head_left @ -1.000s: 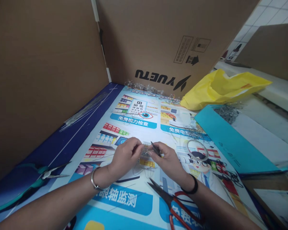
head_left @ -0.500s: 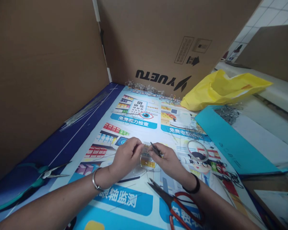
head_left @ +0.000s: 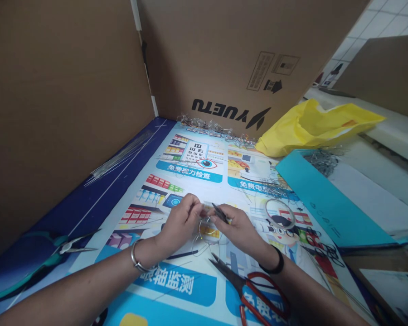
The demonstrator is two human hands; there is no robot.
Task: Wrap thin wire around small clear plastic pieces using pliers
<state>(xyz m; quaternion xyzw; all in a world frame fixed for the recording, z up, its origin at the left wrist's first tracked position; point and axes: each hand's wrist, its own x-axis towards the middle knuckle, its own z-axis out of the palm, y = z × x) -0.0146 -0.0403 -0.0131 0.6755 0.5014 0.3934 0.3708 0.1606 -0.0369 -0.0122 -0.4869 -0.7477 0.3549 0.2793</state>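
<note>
Head | pale, looped wire | left grip pinches it | right grip holds dark tool

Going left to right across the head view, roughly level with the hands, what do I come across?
Teal-handled pliers → left hand → right hand → pale ring → teal panel.

Left fingers: pinch thin wire | right fingers: grip dark pointed tool | scissors: near
</note>
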